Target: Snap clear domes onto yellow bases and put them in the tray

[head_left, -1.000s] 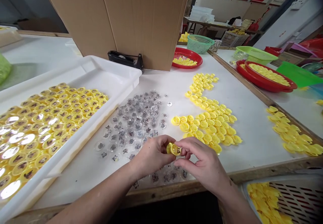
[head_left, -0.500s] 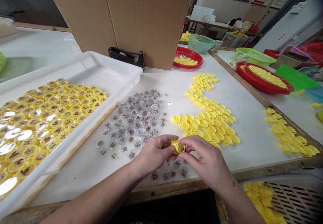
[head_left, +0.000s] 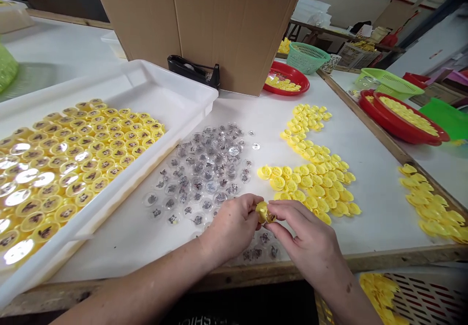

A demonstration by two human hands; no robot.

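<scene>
Both hands meet over the front of the table around a small round yellow plastic cap (head_left: 262,211). My left hand (head_left: 234,230) pinches the cap between thumb and fingers. From the other side, my right hand (head_left: 310,232) grips its edge, where a clear disc with a dark printed picture (head_left: 271,216) shows against the yellow. Left of the hands lie many clear printed discs (head_left: 211,187), some partly hidden under the fingers. Just beyond my right hand spreads a group of loose yellow caps (head_left: 317,177).
A white tray (head_left: 183,88) at the left holds rows of yellow caps with pictures. Behind stand a large cardboard box (head_left: 219,27) and a black tape dispenser (head_left: 193,72). Red trays (head_left: 369,108), a green basket (head_left: 307,57) and a wooden table edge (head_left: 402,261) lie around.
The camera view has shifted, so the scene sits further right. The cap is turned slightly between the fingers, and both hands keep their pinch on it.
</scene>
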